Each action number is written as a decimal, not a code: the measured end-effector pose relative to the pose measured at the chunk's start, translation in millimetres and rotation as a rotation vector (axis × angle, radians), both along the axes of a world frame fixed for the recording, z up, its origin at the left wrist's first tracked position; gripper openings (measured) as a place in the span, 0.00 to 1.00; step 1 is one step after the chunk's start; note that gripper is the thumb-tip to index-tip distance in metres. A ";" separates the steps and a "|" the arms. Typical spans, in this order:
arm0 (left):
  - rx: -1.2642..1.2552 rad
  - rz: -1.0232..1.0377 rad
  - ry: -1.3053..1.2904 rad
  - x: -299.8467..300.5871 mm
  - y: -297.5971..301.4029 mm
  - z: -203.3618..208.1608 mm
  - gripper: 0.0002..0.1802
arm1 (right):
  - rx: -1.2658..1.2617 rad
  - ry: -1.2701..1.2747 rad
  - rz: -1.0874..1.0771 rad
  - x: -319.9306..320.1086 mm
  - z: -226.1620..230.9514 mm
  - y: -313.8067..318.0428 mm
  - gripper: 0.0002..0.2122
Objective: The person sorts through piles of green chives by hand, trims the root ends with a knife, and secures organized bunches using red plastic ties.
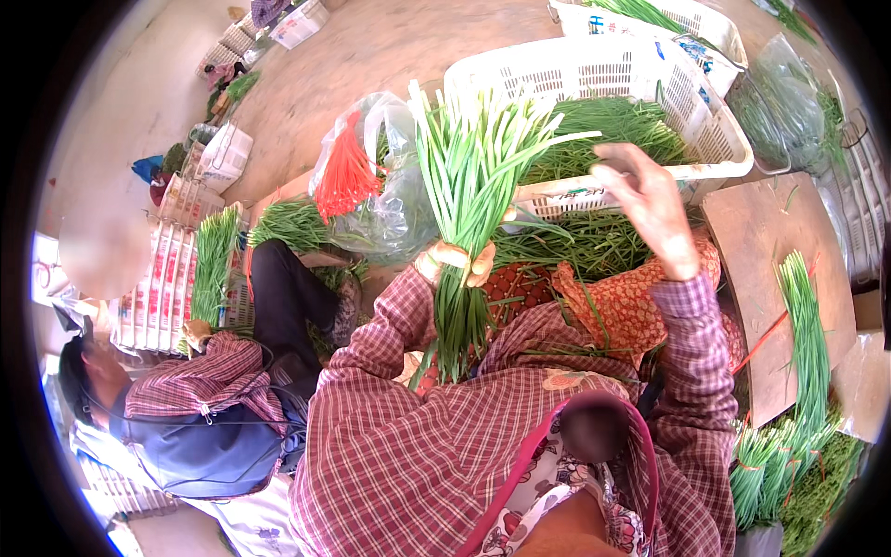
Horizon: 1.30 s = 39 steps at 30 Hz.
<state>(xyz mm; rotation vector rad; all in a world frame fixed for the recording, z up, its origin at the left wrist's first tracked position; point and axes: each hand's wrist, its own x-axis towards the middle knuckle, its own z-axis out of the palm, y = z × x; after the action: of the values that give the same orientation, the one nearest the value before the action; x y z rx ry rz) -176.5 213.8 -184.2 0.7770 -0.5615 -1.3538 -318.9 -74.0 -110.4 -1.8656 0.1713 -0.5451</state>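
My left hand (457, 263) is closed round the middle of a thick bunch of garlic chives (464, 176). The pale cut ends fan out upward, while the dark green leaves hang below my fist toward my lap. My right hand (650, 200) is raised to the right of the bunch, over the near rim of a white plastic crate (719, 158). Its fingers are bent and apart, with nothing visible in them. More loose chives (603, 135) fill the crate, and others lie across my lap beside an orange patterned cloth (622, 316).
A clear plastic bag with red ties (350, 176) sits left of the crate. At right, a wooden board (761, 278) bears a tied chive bundle (806, 343), with several bundles below it. A co-worker (204, 399) sits close on my left, holding chives (215, 265).
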 end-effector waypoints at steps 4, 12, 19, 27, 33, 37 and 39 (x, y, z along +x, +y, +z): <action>-0.005 0.031 0.040 -8.0 1.4 7.0 0.51 | 0.132 -0.057 0.010 39.5 0.8 32.8 0.19; 0.092 0.035 0.035 -17.4 9.3 -17.0 0.27 | 0.134 -0.106 -0.050 48.9 -3.5 34.9 0.07; -0.013 0.025 0.053 -27.5 -4.3 25.3 0.50 | -0.198 -0.221 -0.173 58.3 -6.2 -1.1 0.09; -0.082 -0.008 0.025 -25.9 7.9 8.6 0.55 | -0.323 -0.039 -0.516 28.1 9.8 -141.6 0.16; -0.127 -0.039 0.086 -24.4 -7.1 12.3 0.56 | 0.126 0.102 0.196 27.8 16.4 7.8 0.35; -0.124 -0.102 0.131 -25.0 -14.2 10.3 0.53 | 0.371 0.266 0.538 36.9 7.3 35.2 0.24; -0.206 -0.139 0.167 -21.9 -15.0 -6.0 0.53 | 0.323 0.205 0.494 36.4 8.7 37.8 0.18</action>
<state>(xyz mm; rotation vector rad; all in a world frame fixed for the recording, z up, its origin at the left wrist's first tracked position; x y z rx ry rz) -198.4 198.8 -190.2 0.4590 -0.6198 -1.4467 -282.5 -36.2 -101.7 -1.5665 -0.0666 0.0165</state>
